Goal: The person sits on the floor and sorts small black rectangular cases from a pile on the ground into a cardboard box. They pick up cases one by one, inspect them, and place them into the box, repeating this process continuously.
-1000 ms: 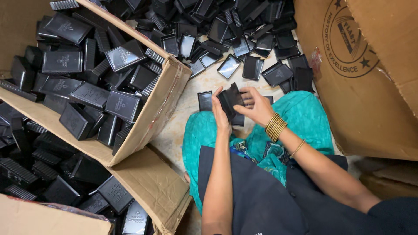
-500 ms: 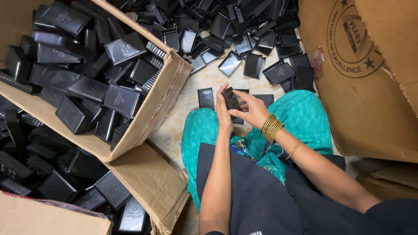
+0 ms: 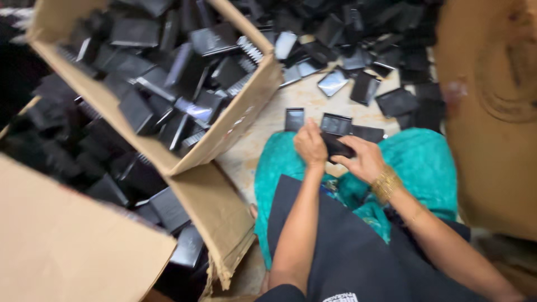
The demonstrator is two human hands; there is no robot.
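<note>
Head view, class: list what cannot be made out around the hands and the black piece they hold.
- Black piece, head view: its shape is hidden between left hand and right hand.
- Cardboard box: motion blur smears its black contents.
- Large carton: cut off by the right edge.
- Floor pile: single pieces blurred.

two hands (image 3: 335, 151), two open cardboard boxes (image 3: 224, 140), and black plastic pieces (image 3: 335, 124) too many to count.
</note>
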